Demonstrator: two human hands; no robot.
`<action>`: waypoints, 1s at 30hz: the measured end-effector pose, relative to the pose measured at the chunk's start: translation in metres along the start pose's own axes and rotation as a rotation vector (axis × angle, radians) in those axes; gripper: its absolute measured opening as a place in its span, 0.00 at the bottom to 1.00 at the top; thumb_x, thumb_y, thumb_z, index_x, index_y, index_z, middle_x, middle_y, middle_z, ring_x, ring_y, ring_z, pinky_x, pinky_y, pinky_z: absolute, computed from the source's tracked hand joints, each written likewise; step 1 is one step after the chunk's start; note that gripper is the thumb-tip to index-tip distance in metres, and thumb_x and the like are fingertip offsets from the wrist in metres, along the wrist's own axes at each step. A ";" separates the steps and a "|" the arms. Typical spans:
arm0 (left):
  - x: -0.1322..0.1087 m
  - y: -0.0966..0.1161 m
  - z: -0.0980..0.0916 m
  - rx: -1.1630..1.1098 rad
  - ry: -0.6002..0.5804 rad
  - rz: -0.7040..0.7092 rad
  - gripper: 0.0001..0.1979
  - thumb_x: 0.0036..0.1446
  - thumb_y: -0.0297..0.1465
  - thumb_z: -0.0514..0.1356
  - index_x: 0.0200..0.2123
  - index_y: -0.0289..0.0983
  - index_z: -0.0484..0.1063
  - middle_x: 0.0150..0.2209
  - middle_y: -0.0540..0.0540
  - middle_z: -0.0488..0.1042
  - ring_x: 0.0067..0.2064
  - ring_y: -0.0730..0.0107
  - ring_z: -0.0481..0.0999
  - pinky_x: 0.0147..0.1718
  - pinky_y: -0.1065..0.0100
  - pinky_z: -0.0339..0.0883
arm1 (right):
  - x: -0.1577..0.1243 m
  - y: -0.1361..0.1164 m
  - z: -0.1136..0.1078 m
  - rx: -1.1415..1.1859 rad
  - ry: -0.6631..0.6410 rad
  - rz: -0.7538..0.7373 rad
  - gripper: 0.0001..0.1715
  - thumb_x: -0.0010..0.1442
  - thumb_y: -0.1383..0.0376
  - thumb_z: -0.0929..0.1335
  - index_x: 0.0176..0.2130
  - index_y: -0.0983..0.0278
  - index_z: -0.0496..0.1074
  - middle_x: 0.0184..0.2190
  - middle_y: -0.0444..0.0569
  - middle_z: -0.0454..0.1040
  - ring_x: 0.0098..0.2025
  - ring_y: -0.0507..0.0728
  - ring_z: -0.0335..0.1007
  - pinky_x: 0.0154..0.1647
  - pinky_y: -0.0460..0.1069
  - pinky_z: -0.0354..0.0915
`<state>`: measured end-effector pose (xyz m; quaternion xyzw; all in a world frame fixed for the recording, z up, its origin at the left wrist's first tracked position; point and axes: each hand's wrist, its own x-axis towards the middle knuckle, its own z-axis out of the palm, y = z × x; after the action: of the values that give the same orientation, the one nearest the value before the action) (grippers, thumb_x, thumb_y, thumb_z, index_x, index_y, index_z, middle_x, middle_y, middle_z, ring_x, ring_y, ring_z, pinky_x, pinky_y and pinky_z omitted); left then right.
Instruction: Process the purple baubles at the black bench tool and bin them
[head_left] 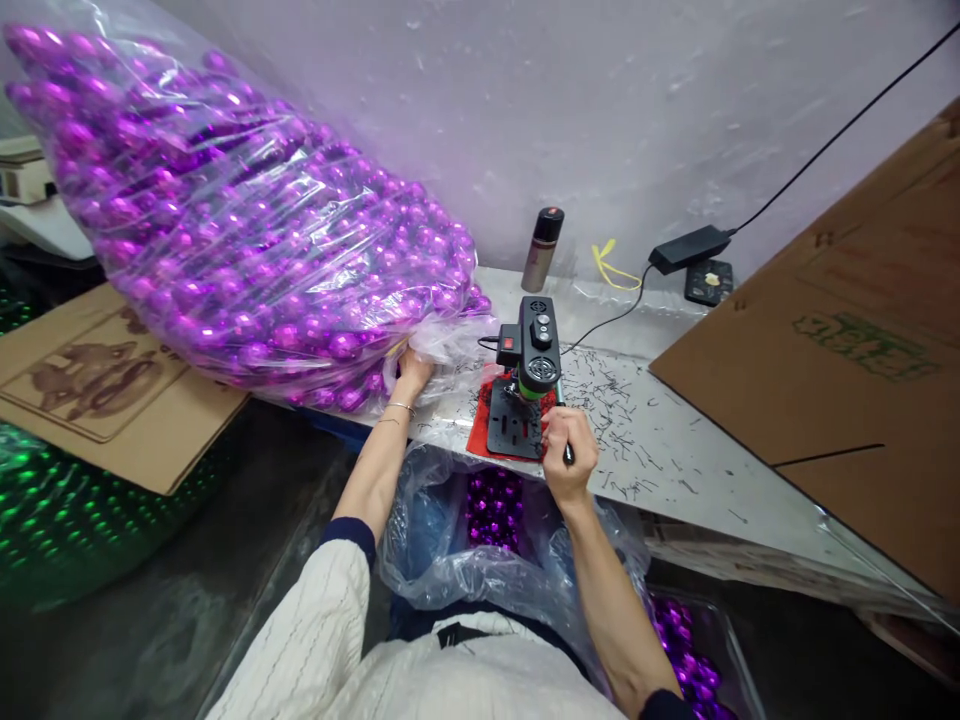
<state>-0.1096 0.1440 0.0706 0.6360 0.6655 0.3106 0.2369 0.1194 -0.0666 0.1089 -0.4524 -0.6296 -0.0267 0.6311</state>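
My left hand reaches into the mouth of a large clear plastic bag full of shiny purple balls. Its fingers are hidden by the plastic and the balls. My right hand is wrapped round a black handle at the right side of a small black bench drill press. The press stands on a red cloth near the table's front edge. Below the table edge, in front of my body, an open clear plastic bag holds more purple balls.
Thin dark shavings litter the table right of the press. Behind it are a spray can, a yellow tie and a black power adapter with cables. Cardboard rises at right; another cardboard piece lies left over green balls.
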 end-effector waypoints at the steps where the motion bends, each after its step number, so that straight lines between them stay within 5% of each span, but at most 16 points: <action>1: -0.001 0.002 0.000 -0.026 -0.009 -0.004 0.22 0.53 0.18 0.60 0.53 0.25 0.72 0.60 0.27 0.71 0.68 0.40 0.62 0.68 0.44 0.48 | 0.000 0.000 0.000 0.000 0.000 0.001 0.17 0.67 0.72 0.61 0.26 0.60 0.64 0.27 0.44 0.70 0.32 0.53 0.69 0.34 0.50 0.64; 4: -0.004 0.008 -0.004 -0.130 -0.054 -0.014 0.20 0.54 0.19 0.61 0.51 0.29 0.74 0.60 0.32 0.73 0.69 0.46 0.61 0.70 0.49 0.48 | 0.000 0.001 0.000 0.000 0.004 -0.001 0.17 0.67 0.72 0.61 0.26 0.60 0.65 0.27 0.45 0.71 0.32 0.53 0.69 0.33 0.50 0.63; 8: -0.019 0.014 -0.013 -0.324 -0.126 -0.101 0.14 0.58 0.24 0.62 0.48 0.29 0.74 0.51 0.36 0.78 0.59 0.51 0.74 0.60 0.54 0.66 | 0.000 0.002 -0.001 -0.003 -0.013 -0.014 0.16 0.66 0.72 0.61 0.27 0.60 0.64 0.28 0.45 0.71 0.32 0.52 0.69 0.33 0.49 0.64; 12: -0.054 0.011 -0.023 -0.516 -0.201 -0.197 0.17 0.64 0.35 0.60 0.53 0.35 0.72 0.48 0.38 0.79 0.46 0.60 0.81 0.45 0.58 0.77 | 0.001 0.002 -0.002 -0.008 -0.024 -0.017 0.15 0.67 0.72 0.61 0.29 0.60 0.65 0.28 0.45 0.70 0.32 0.52 0.69 0.34 0.49 0.64; 16: -0.097 0.011 -0.026 -0.942 -0.293 -0.309 0.17 0.64 0.40 0.61 0.53 0.39 0.73 0.44 0.43 0.81 0.42 0.62 0.83 0.43 0.63 0.77 | 0.002 0.001 -0.001 -0.002 -0.016 -0.018 0.15 0.67 0.73 0.61 0.29 0.60 0.65 0.28 0.44 0.70 0.32 0.52 0.69 0.34 0.49 0.64; 19: -0.124 0.017 -0.015 -1.222 -0.384 -0.412 0.20 0.62 0.43 0.63 0.52 0.38 0.73 0.42 0.43 0.81 0.43 0.59 0.84 0.43 0.63 0.78 | 0.002 0.001 -0.002 -0.008 -0.025 -0.025 0.14 0.66 0.72 0.61 0.29 0.60 0.65 0.28 0.45 0.71 0.32 0.52 0.69 0.34 0.49 0.64; 24: -0.156 0.030 0.018 -1.375 -0.423 -0.449 0.18 0.62 0.38 0.65 0.53 0.38 0.73 0.43 0.44 0.83 0.42 0.65 0.84 0.45 0.65 0.78 | 0.002 0.001 -0.003 -0.018 -0.035 -0.028 0.13 0.67 0.71 0.61 0.30 0.60 0.66 0.28 0.45 0.72 0.32 0.53 0.70 0.35 0.50 0.65; 30: -0.168 0.030 0.043 -1.355 -0.529 -0.544 0.18 0.61 0.38 0.66 0.53 0.40 0.73 0.36 0.48 0.82 0.31 0.70 0.82 0.31 0.72 0.75 | 0.003 0.001 -0.005 -0.033 -0.056 -0.014 0.14 0.68 0.69 0.61 0.30 0.60 0.66 0.29 0.46 0.73 0.33 0.53 0.70 0.35 0.51 0.65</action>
<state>-0.0449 -0.0182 0.0487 0.2197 0.3841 0.4185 0.7931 0.1243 -0.0670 0.1113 -0.4589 -0.6496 -0.0286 0.6055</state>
